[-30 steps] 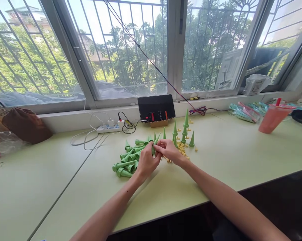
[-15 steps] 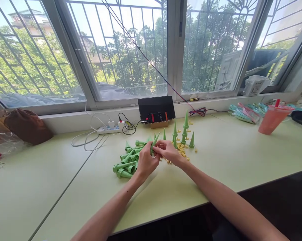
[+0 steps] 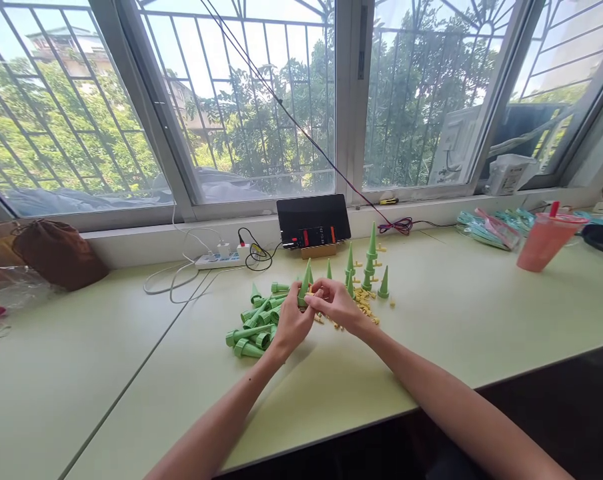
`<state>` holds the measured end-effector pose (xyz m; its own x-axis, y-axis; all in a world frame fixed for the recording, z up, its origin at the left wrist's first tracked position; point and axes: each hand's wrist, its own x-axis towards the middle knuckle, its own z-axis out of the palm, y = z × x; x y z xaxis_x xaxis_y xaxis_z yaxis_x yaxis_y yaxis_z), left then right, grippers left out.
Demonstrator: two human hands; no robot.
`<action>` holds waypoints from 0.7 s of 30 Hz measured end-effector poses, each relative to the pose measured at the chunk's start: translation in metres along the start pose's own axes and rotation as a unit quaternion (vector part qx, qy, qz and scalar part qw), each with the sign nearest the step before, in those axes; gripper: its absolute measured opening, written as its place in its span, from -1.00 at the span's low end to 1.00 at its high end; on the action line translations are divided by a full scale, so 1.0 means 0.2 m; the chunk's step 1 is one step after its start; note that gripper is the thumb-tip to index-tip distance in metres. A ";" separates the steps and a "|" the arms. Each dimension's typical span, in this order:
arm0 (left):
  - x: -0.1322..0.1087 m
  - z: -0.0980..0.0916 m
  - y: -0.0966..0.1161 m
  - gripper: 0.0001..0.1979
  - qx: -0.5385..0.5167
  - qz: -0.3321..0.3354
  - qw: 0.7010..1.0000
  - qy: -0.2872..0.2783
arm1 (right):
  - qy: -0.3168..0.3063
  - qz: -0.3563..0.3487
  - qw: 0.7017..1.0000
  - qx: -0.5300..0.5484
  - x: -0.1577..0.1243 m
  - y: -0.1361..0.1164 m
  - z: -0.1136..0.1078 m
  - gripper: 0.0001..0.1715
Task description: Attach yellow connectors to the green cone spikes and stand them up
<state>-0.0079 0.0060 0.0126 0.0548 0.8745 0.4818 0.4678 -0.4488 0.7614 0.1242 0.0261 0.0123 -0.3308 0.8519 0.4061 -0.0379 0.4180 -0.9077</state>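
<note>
My left hand [image 3: 291, 325] and my right hand [image 3: 339, 305] meet over the light green table [image 3: 131, 373], both closed on one green cone [image 3: 305, 282] that points up. A small yellow piece seems to sit between my fingers at the cone's base. To the left lies a pile of green cones [image 3: 254, 320] on their sides. Behind my right hand several green cones stand upright [image 3: 369, 263], some stacked. Small yellow pieces [image 3: 364, 300] are scattered beside them.
A black phone on a wooden stand [image 3: 314, 223] leans at the window sill, with a power strip and cables [image 3: 221, 257] to its left. A brown bag [image 3: 56, 253] sits far left. A pink cup with a straw [image 3: 546, 237] and plastic packets [image 3: 491, 223] are at the right.
The cone in my hands has tipped from slanting right to nearly upright. Both hands have stayed in place, shifting only a little.
</note>
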 end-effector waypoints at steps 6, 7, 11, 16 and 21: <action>-0.01 0.01 -0.01 -0.77 0.005 0.005 1.000 0.017 | 0.005 -0.004 1.000 0.004 -0.01 -0.02 0.00 -0.75; -0.01 0.01 0.00 -0.77 0.009 0.004 1.000 0.019 | 0.006 -0.005 1.000 0.009 -0.01 -0.02 0.00 -0.74; -0.01 0.01 0.01 -0.79 0.014 0.006 0.999 0.035 | 0.004 -0.011 1.000 0.023 0.00 -0.02 0.01 -0.73; -0.02 0.01 -0.01 -0.82 0.045 0.025 0.996 0.074 | -0.003 -0.015 1.000 0.018 0.00 -0.01 0.01 -0.75; -0.01 0.01 -0.05 -0.79 0.127 0.052 0.985 0.106 | -0.018 -0.008 1.000 0.011 0.01 0.02 0.01 -0.69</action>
<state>-0.0112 0.0082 0.0037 -0.0597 0.7564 0.6513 0.6760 -0.4494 0.5840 0.1216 0.0297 0.0097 -0.3641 0.8326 0.4174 -0.0641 0.4247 -0.9031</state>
